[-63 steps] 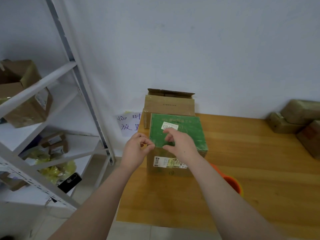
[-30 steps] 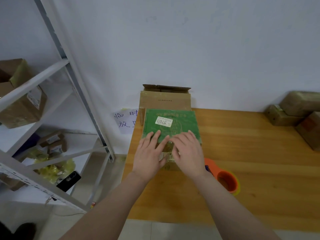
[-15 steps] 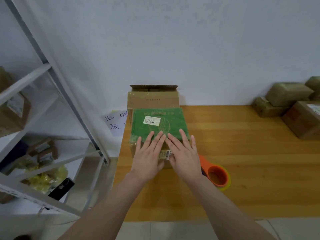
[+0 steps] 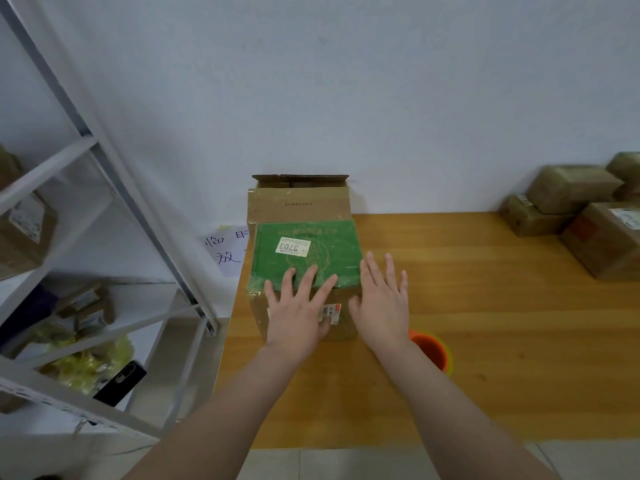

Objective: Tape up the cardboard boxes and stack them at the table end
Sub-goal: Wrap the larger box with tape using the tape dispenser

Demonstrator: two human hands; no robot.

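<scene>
Risk first: green-topped box [image 4: 306, 259] sitting at far-left corner of bench [image 4: 485, 306], close against taller brown box [image 4: 299, 206] behind it and close to left edge. Left hand [image 4: 298, 311] flat and spread over near top edge, palm across front face, clenching nothing. Right hand [image 4: 382, 299] splayed too, at or just off box's right near corner (contact impossible to tell), grasping nothing. Any uneven press from left hand alone likely to skew box toward right or nudge it leftward to bench edge; loose film at near-left corner, apparently wrinkled, probably needing a firm rub or liable to lift.

Orange tape roll [image 4: 431, 349] on bench just behind right forearm, near side of box: easy to knock with wrist or elbow on drawing back, possibly over near edge.

Around: further wrapped parcels [image 4: 575, 202] far right against wall, well apart from hands. Metal shelving [image 4: 104, 157] at left, off bench, holding cartons and a dark phone [image 4: 119, 384]. Handwritten paper notice [image 4: 225, 251] on wall, partly hidden by box. Open flaps on taller box suggesting taping not yet done there.
</scene>
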